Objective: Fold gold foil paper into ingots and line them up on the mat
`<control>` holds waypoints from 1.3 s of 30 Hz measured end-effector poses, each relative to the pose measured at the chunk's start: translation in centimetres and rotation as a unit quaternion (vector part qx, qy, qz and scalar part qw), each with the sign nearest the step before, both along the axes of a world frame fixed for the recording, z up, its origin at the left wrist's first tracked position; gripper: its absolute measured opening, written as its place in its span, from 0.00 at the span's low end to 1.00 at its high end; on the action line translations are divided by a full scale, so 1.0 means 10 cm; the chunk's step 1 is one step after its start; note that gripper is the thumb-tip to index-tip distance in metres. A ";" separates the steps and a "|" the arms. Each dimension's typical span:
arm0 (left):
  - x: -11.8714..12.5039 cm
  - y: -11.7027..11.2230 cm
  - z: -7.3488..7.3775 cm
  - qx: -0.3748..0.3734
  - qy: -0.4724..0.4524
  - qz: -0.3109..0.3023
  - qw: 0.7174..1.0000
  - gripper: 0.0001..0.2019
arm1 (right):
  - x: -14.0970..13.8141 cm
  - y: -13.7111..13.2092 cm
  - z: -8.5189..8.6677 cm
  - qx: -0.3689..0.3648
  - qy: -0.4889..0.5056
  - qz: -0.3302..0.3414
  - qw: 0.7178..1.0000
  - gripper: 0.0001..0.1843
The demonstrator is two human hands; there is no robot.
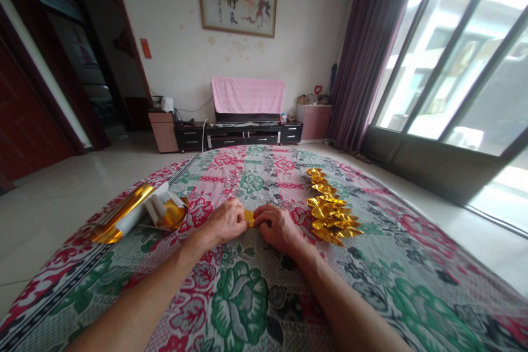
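Observation:
A small piece of gold foil paper (249, 218) sits between my two hands, just above or on the flowered cloth. My left hand (229, 221) is closed on its left edge, fingers curled. At its right edge my right hand (275, 224) pinches it, thumb and fingertips together. Most of the paper is hidden by my fingers. To the right of my hands lie several folded gold foil pieces (330, 209) in two overlapping rows. On the left is a roll of gold foil paper (127, 210), with white and gold sheets (169, 213) beside it.
The flowered cloth (239, 302) covers a broad surface with a rounded far edge. Beyond it stands a low black cabinet (192, 137) against the wall, with a pink cloth (248, 95) over a screen. A purple curtain (363, 55) and large windows are on the right.

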State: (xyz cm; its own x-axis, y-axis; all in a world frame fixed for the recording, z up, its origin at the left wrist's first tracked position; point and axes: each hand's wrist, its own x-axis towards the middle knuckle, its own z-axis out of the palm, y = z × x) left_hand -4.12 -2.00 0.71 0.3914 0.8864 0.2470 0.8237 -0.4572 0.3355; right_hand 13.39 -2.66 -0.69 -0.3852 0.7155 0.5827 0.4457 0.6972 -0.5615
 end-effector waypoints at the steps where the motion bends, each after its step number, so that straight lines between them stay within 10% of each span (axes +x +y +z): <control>1: 0.00 0.00 0.01 -0.004 -0.002 -0.001 1.000 0.07 | 0.00 0.00 0.00 0.000 0.003 0.002 1.000 0.16; 39: -0.01 -0.02 0.00 0.018 0.004 0.000 1.000 0.07 | 0.01 0.00 0.01 -0.006 -0.018 -0.010 1.000 0.17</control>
State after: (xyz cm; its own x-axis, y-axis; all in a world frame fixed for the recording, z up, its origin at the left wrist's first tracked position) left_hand -4.21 -2.21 0.69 0.3937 0.8767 0.2763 0.8259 -0.4694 0.3124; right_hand 13.46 -2.63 -0.54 -0.3907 0.7301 0.5606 0.4792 0.6813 -0.5533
